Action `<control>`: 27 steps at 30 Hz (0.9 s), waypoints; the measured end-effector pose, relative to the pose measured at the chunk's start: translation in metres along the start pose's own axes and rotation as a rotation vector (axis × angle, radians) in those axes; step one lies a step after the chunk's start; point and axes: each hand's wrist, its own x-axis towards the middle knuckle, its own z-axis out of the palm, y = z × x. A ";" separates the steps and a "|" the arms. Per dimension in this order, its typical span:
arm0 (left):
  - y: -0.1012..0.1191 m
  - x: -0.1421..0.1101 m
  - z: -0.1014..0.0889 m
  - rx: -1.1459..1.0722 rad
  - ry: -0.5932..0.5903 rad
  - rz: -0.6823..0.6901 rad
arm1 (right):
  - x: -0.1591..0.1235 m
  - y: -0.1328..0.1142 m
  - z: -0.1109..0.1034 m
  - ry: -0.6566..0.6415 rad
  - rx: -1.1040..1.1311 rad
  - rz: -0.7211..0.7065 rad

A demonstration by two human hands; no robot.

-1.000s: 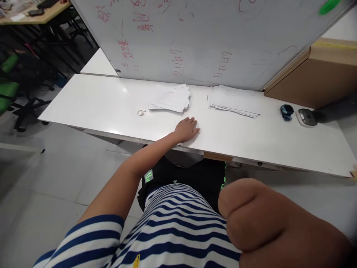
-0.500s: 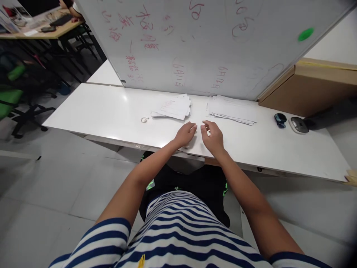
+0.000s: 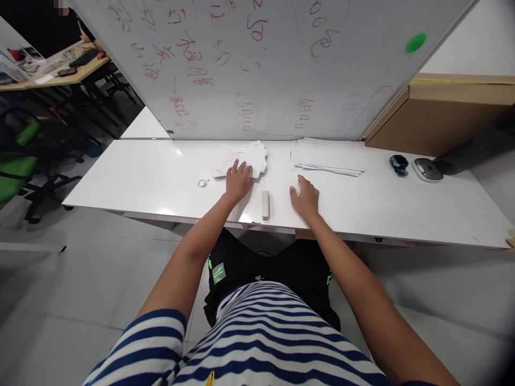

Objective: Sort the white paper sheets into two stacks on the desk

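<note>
My left hand (image 3: 238, 180) lies flat with fingers stretched out, fingertips on the near edge of a loose stack of white papers (image 3: 246, 156). My right hand (image 3: 304, 197) rests open on the white table (image 3: 137, 177), a little in front of a second, neater stack of papers (image 3: 325, 157). Between the two hands lies a small pale oblong object (image 3: 265, 205), touched by neither hand. A small ring-like item (image 3: 203, 183) sits left of my left hand.
A whiteboard (image 3: 257, 59) with red writing and a green magnet (image 3: 416, 42) leans on the table's back. At the right lie a blue-black small device (image 3: 398, 163), a grey mouse (image 3: 427, 168) and a cardboard box (image 3: 450, 115). Chairs and another desk stand far left.
My left hand moved forward and left onto the loose paper stack. My right hand came down onto the table. The pale oblong object now lies uncovered between them.
</note>
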 end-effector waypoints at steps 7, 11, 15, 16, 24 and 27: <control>-0.001 0.007 -0.006 0.002 0.054 0.014 | 0.001 -0.001 -0.002 -0.015 -0.017 0.000; -0.006 0.010 -0.004 -0.035 0.082 0.012 | 0.001 -0.001 -0.001 -0.013 -0.036 -0.008; -0.008 0.014 0.002 -0.047 0.142 0.030 | 0.001 -0.001 0.000 -0.013 -0.050 -0.005; -0.009 0.015 0.003 -0.039 0.160 0.033 | 0.001 -0.001 0.000 -0.014 -0.053 -0.005; -0.009 0.034 0.003 0.007 0.256 0.039 | 0.001 -0.001 0.000 -0.009 -0.085 -0.030; -0.007 0.039 -0.001 -0.055 0.292 0.047 | 0.002 -0.001 0.001 -0.015 -0.091 -0.027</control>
